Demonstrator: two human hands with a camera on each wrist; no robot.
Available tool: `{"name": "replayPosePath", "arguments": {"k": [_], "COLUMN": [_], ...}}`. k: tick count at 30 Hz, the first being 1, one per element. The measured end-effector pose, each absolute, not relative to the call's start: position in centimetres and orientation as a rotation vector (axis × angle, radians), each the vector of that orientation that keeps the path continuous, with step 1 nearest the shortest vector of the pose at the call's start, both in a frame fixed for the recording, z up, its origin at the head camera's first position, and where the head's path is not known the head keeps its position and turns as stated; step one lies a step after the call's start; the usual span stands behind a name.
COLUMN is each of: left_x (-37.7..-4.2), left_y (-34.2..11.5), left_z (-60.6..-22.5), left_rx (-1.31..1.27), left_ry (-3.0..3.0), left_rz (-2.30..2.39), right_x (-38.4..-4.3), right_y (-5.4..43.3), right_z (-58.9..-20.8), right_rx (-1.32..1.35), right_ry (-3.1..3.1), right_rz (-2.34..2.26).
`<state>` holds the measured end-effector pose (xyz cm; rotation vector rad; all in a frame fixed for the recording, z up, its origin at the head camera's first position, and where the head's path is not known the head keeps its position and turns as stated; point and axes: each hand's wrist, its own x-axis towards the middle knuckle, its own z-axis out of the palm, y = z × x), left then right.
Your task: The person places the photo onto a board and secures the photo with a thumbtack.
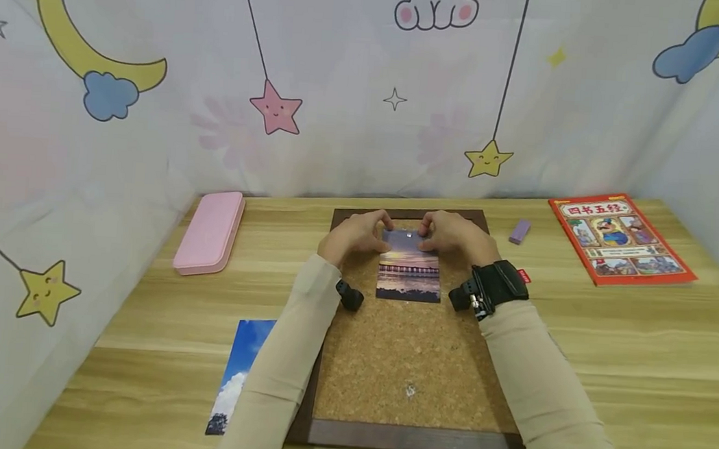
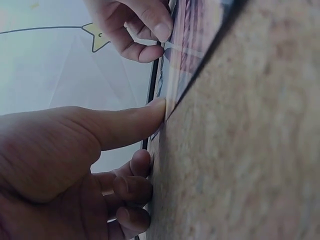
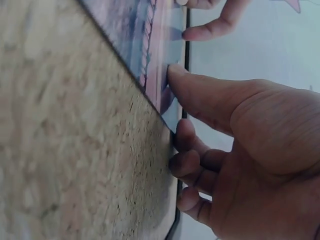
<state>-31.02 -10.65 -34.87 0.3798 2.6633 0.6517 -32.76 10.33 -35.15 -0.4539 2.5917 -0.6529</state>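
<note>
A sunset photo (image 1: 409,272) with a long pier or bridge lies near the top of a dark-framed cork board (image 1: 413,351). My left hand (image 1: 357,237) holds its upper left corner, thumb on the photo's edge, other fingers curled against the cork and frame. At the upper right corner, my right hand (image 1: 458,236) grips the photo (image 3: 150,55) between thumb and fingers. A small shiny spot shows near the photo's top edge; what it is cannot be told. Farther down the cork sits a small clear piece (image 1: 410,390), perhaps a pin.
Partly under the left forearm lies a blue sky photo (image 1: 235,375). A pink case (image 1: 211,232) stands at the back left. Right of the board are a small purple block (image 1: 520,231) and a red-bordered book (image 1: 621,239). A patterned curtain (image 1: 344,65) hangs behind the table.
</note>
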Motion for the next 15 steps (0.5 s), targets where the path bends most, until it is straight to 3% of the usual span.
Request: {"name": "replayPosePath", "arguments": {"k": [15], "left_x": [-30.84], "left_y": [-9.87], "left_z": [-34.53], "left_rx": [0.272], "left_ry": [2.741], "left_rz": [0.506], "right_x": [-33.11], "right_y": [10.76], "right_z": [-35.74], "right_rx": [-0.43], "right_ry": [2.7], "right_rz": [-0.663]}}
